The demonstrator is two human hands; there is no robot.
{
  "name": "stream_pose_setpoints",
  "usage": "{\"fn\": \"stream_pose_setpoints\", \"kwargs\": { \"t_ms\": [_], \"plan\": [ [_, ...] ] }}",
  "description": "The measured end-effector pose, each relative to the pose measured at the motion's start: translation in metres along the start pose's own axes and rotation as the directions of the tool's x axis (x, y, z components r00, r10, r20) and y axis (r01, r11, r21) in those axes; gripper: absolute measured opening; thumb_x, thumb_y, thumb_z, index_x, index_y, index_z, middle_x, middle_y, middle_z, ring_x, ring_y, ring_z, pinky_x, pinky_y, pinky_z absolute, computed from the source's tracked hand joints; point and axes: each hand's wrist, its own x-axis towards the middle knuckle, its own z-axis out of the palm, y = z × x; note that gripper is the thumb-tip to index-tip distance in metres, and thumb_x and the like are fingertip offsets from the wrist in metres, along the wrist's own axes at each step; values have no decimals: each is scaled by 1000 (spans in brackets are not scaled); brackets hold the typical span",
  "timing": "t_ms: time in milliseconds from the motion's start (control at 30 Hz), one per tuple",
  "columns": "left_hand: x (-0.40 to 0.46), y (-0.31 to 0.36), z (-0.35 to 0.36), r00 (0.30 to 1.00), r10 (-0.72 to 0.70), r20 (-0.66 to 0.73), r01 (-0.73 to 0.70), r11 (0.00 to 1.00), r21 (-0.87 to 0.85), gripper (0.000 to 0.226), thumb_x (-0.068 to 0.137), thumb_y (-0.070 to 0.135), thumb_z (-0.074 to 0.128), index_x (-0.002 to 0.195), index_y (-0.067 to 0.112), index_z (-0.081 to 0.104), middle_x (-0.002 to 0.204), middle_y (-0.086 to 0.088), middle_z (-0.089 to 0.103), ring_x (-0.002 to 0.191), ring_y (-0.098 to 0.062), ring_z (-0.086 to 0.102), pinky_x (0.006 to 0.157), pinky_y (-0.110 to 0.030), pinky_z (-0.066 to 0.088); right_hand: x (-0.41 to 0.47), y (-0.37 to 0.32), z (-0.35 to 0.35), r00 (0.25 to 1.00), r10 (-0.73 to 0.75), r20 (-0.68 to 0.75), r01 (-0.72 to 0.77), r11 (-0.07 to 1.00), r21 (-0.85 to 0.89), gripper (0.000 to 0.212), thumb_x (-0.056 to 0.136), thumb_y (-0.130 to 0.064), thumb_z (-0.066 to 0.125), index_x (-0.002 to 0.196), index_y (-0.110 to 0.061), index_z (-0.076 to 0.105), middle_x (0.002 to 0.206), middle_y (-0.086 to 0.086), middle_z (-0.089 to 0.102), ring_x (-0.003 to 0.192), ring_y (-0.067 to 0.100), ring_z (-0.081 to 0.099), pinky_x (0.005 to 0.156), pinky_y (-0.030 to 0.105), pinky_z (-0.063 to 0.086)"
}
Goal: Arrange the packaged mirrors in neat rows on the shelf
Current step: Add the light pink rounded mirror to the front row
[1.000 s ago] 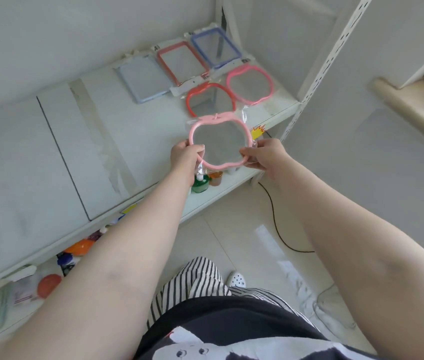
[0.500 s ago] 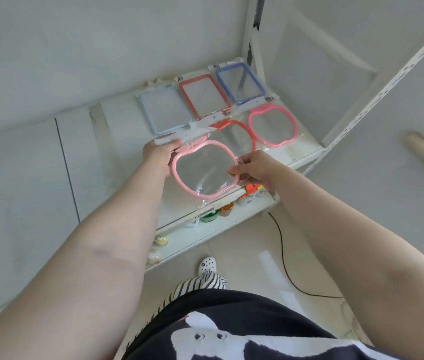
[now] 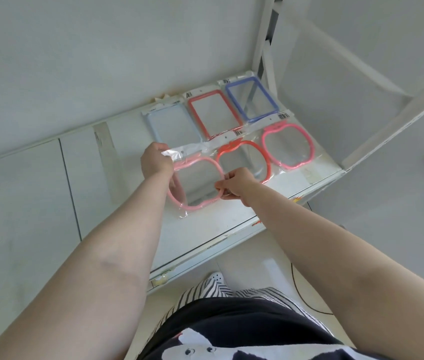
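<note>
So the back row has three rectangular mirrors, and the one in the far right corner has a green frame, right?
Not quite. The head view shows three rectangular mirrors in the back row, but the corner mirror has a blue frame, not green. Beside it lie a red-framed mirror and a pale blue mirror.

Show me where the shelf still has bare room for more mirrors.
The shelf is bare left of the light-blue mirror and the pale pink mirror, out to its left end. A strip along the front edge is also free. The right end is crowded: six mirrors in two rows.
</note>
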Motion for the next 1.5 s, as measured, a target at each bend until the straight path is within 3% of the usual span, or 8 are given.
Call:
{"fn": "stream_pose_setpoints", "kwargs": {
  "t_ms": [67,167,333,633,800,967,1200,1500],
  "plan": [
    [-1,-1,5,983,178,54,-185,963,195,40,87,3,52,125,14,59,133,-7,57,123,-26,53,101,-29,40,4,3,3,1000,7,-8,-7,1000,-9,22,78,2,73,71,-5,53,69,12,58,55,22,60,58,34,61],
    [-8,5,26,840,418,346,-531,763,369,44,93,15,51,137,15,49,153,-13,36,141,-31,33,115,-39,30,8,6,8,1000,10,-13,-10,999,-37,23,78,0,73,69,-6,53,65,12,59,56,25,61,77,45,60],
    [-26,13,56,732,212,648,-568,716,407,52,102,26,25,154,26,13,163,-6,-3,151,-30,-4,120,-53,3,7,3,7,1000,0,-2,0,998,-69,27,78,-8,74,64,-8,51,60,12,62,66,31,69,83,50,58],
    [-25,5,66,760,159,630,-548,677,491,56,103,33,22,155,26,2,163,-7,-11,151,-31,-8,120,-52,-2,-4,12,3,995,-92,-44,79,970,-229,17,83,-18,66,77,-10,52,86,20,74,73,33,74,80,46,59],
    [-28,-3,72,799,216,561,-543,660,519,55,103,29,22,154,24,2,162,-10,-11,151,-30,-8,121,-51,-3,-8,17,-4,911,-389,-137,151,625,-766,35,87,-40,62,110,-13,57,107,7,63,102,30,60,70,34,44],
    [-45,-10,69,812,287,508,-555,650,519,59,102,37,23,154,24,-1,162,-8,-16,150,-29,-14,119,-52,-7,1,25,-11,850,-510,-132,278,648,-709,38,89,-44,58,119,-22,62,119,6,53,119,30,41,94,37,39],
    [-52,-17,69,800,286,528,-580,594,557,66,101,47,22,154,22,-9,160,-9,-20,149,-28,-18,117,-55,-10,14,36,-21,886,-448,-115,194,587,-786,56,88,-50,55,140,-33,42,158,12,18,147,36,8,120,44,3],
    [-58,-6,72,797,391,460,-601,576,554,63,100,41,28,155,22,1,163,-11,-7,151,-27,-8,120,-53,-6,22,34,-33,860,-467,-204,169,639,-751,54,90,-46,54,141,-35,40,158,12,16,146,34,13,118,46,16]
  ]
}}
